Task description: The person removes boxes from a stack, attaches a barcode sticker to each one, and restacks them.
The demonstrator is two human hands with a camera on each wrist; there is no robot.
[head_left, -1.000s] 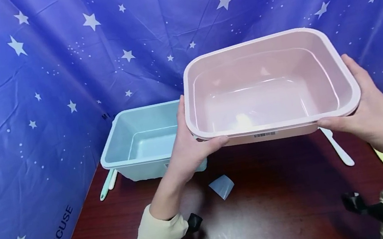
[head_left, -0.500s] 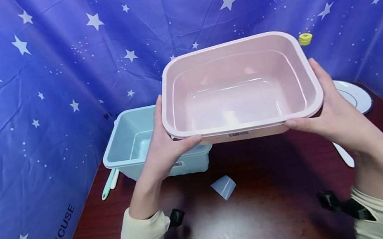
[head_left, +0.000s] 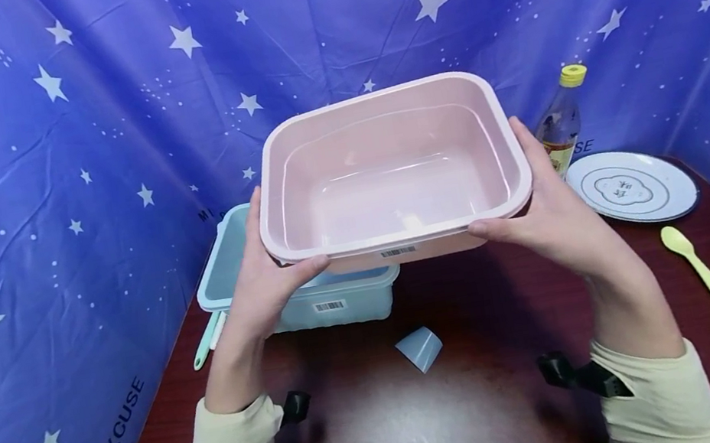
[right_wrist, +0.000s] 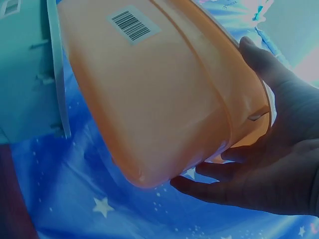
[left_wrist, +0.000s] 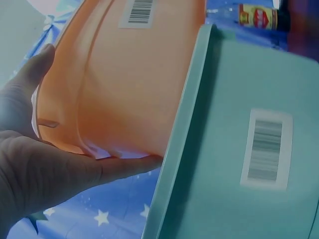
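Observation:
A pink plastic basin (head_left: 393, 200) is held up in the air, tilted so its inside faces me. My left hand (head_left: 261, 287) grips its left end, thumb on the front rim. On the right end my right hand (head_left: 550, 221) grips it the same way. Seen from below in the left wrist view, the basin (left_wrist: 124, 84) looks orange and bears a barcode label. Behind and below it on the table stands a light blue basin (head_left: 354, 303), partly hidden by the pink one and my left hand. The right wrist view shows my fingers (right_wrist: 214, 191) spread along the basin's end.
A small translucent bluish piece (head_left: 421, 349) lies on the dark red table (head_left: 429, 426). To the right are a yellow spoon (head_left: 705, 273), a white plate (head_left: 631, 187) and a yellow-capped bottle (head_left: 559, 123). A green handle (head_left: 207, 342) shows beside the blue basin. A starry blue curtain (head_left: 310, 27) hangs behind.
Both hands have carried the pink basin leftward, so it now overlaps the blue basin more. The bottle, plate and spoon on the right have come into sight.

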